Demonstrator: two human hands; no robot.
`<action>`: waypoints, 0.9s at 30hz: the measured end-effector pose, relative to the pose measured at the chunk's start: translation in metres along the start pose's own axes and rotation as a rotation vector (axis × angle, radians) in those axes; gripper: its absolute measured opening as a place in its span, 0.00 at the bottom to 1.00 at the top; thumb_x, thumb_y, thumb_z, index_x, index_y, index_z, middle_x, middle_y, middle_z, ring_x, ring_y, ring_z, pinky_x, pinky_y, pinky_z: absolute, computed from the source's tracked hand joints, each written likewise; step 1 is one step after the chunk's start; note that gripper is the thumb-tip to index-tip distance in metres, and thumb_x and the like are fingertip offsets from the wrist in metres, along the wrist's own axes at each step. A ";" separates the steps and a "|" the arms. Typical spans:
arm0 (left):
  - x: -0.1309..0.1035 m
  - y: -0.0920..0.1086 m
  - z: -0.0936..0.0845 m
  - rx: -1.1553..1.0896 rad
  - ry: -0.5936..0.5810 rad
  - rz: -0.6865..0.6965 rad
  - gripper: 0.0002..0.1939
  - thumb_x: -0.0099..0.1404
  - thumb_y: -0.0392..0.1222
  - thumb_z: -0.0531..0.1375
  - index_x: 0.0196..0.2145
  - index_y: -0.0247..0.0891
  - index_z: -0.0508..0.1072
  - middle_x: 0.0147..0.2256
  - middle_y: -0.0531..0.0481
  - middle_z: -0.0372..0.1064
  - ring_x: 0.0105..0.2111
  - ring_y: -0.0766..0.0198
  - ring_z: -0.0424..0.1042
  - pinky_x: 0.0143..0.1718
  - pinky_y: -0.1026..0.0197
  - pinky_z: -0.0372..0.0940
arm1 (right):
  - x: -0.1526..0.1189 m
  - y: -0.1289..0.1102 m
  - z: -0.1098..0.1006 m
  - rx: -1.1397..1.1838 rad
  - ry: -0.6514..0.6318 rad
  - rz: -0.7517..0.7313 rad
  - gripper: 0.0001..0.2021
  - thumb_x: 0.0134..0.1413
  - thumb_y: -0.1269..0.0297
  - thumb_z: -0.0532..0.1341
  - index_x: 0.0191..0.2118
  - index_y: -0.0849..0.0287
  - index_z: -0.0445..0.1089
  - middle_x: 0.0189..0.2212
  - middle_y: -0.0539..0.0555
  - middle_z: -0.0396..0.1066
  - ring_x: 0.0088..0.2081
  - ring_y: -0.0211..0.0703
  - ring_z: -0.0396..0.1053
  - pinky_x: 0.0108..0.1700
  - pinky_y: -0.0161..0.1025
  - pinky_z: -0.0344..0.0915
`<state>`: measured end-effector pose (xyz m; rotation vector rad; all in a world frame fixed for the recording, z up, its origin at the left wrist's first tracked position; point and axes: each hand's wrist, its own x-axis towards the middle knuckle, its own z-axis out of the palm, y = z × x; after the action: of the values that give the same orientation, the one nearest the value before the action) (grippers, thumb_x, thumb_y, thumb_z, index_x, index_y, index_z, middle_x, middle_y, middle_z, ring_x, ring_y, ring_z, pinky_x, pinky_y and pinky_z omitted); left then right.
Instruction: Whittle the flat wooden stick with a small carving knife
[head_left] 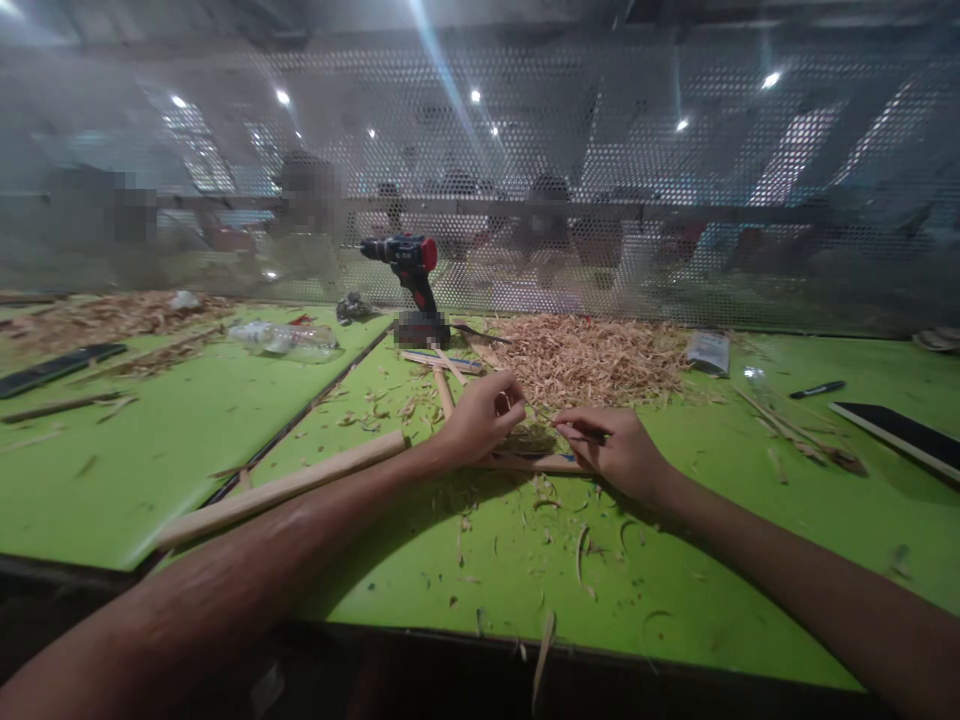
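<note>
Above the bench, my left hand (484, 418) is closed in a pinch, thumb and forefinger making a ring. My right hand (626, 455) faces it, its fingertips pressed together on a thin dark sliver pointing toward the left hand. What the left fingertips pinch is too small to make out. Below both hands lies a flat wooden strip (536, 462) with blue marks, partly covered by the right fingers. Beside my left forearm a long pale wooden rod (300, 490) rests on the green bench top (750, 560).
A cordless drill (412, 285) stands upright behind the hands. Right of it spreads a heap of wood shavings (600, 360), with a small packet (708, 352) alongside. A clear plastic bottle (285, 340) lies left, a pen (817, 389) right. Perforated mesh (637, 240) closes the back.
</note>
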<state>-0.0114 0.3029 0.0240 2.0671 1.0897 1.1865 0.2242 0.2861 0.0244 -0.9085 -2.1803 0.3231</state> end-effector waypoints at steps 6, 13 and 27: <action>0.001 0.000 0.000 0.004 -0.022 0.023 0.02 0.69 0.37 0.59 0.37 0.37 0.70 0.27 0.54 0.67 0.25 0.68 0.66 0.27 0.65 0.60 | 0.002 -0.004 -0.003 0.060 0.009 0.059 0.14 0.66 0.58 0.62 0.40 0.60 0.83 0.30 0.57 0.80 0.27 0.43 0.72 0.30 0.40 0.68; 0.001 0.001 0.000 0.004 -0.023 0.038 0.03 0.68 0.34 0.59 0.35 0.38 0.71 0.26 0.55 0.67 0.25 0.69 0.66 0.27 0.67 0.60 | 0.002 -0.002 -0.004 0.071 0.017 0.074 0.11 0.64 0.60 0.63 0.40 0.59 0.83 0.31 0.56 0.81 0.28 0.44 0.74 0.32 0.40 0.70; 0.001 0.001 -0.002 0.059 -0.027 0.053 0.05 0.65 0.32 0.59 0.30 0.38 0.69 0.24 0.55 0.66 0.25 0.69 0.65 0.27 0.65 0.58 | 0.001 -0.002 0.000 0.053 -0.012 0.030 0.13 0.65 0.59 0.63 0.40 0.59 0.84 0.32 0.58 0.82 0.29 0.44 0.75 0.34 0.41 0.70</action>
<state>-0.0125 0.3030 0.0259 2.1633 1.0751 1.1615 0.2227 0.2850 0.0261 -0.9128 -2.1602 0.4001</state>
